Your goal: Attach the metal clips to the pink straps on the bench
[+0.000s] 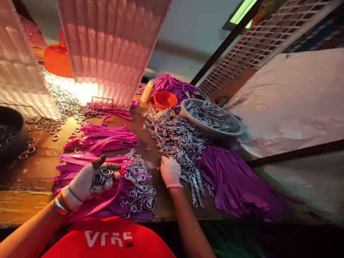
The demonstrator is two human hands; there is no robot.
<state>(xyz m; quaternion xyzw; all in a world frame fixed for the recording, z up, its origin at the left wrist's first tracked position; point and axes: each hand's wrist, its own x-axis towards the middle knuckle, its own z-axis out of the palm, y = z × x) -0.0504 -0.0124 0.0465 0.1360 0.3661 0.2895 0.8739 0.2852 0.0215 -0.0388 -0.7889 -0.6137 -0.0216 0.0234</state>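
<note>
My left hand point(90, 179), in a worn white glove, is cupped around several metal rings point(103, 178), and a pink strap point(107, 200) hangs from it over the near table edge. My right hand point(170, 171), gloved in white, rests palm down on the pile of metal clasps point(174, 138) in the middle of the table. Finished pink straps with clasps and rings point(137, 190) lie in a heap between my two hands. A bundle of purple straps point(233, 179) lies to the right of my right hand.
Loose pink straps point(104, 138) lie behind my left hand, with loose rings point(51, 125) at the left. A grey bowl of clasps point(212, 120), an orange bowl point(164, 99) and a small bottle point(148, 91) stand further back. A dark pan point(10, 132) sits far left. Lit quilted panels point(107, 50) stand at the back.
</note>
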